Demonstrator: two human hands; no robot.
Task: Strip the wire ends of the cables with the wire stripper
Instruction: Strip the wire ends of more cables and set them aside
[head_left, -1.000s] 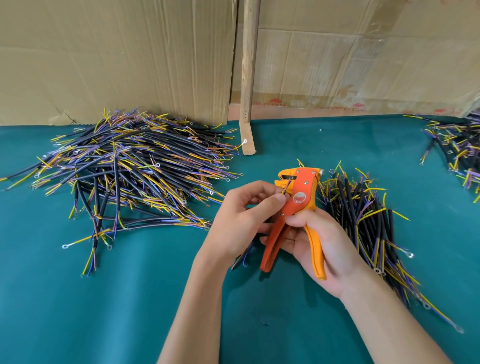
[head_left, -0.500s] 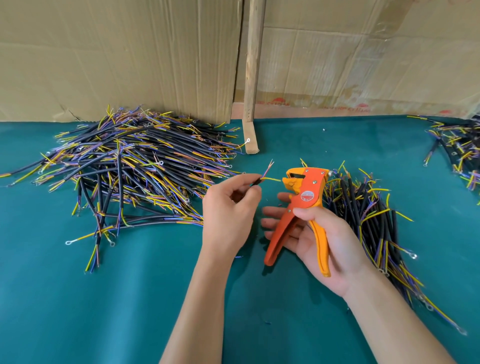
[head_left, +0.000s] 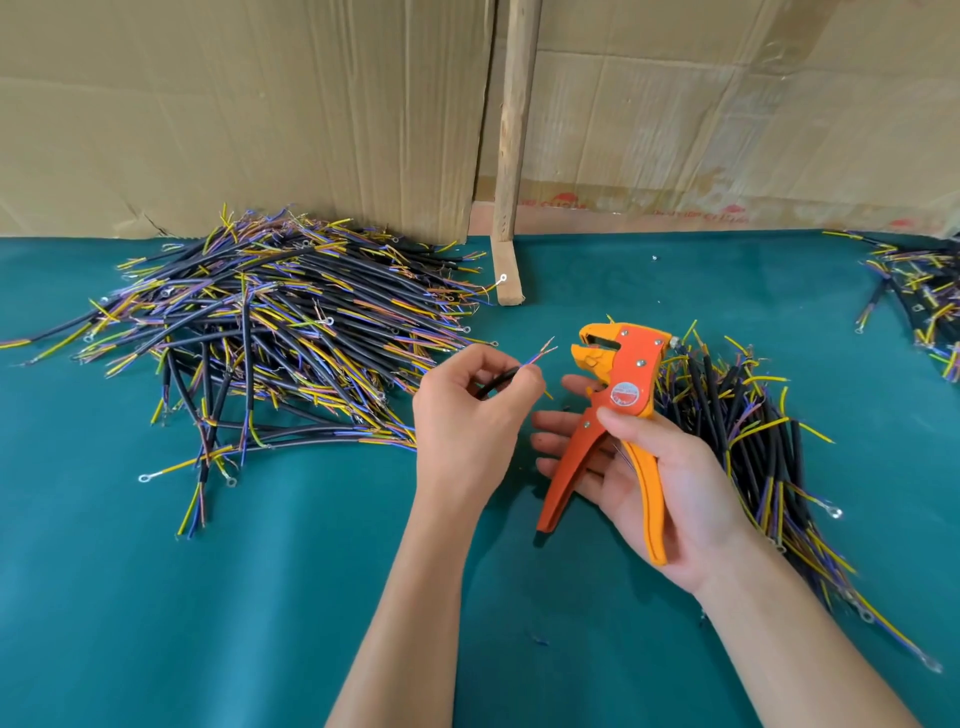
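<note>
The desk, covered in green cloth, is being used as the work surface, with cardboard sheets standing along its far edge. A large heap of cables is lying to the left, a second heap is lying just behind the right hand, and a smaller pile is showing at the far right edge.

The wire stripper is being held in the right hand. Its yellow handle is being cradled against the palm, the thumb is being pressed on the tool body, and the fingers are being kept nearly straight behind the orange handle. The handles are standing spread and the jaws are standing apart, with nothing between them.

One cable is being pinched between the thumb and fingers of the left hand. Its thin cores are fanning out just left of the stripper head, near it but not touching. Bare strands appear to be showing at two tips; the yellow core is pointing down and right.

The step in hand is judged to be the pause between strips on this cable. For the next move, a single core is to be guided squarely between the jaws before the handles are squeezed; otherwise strands may be nicked.
</note>
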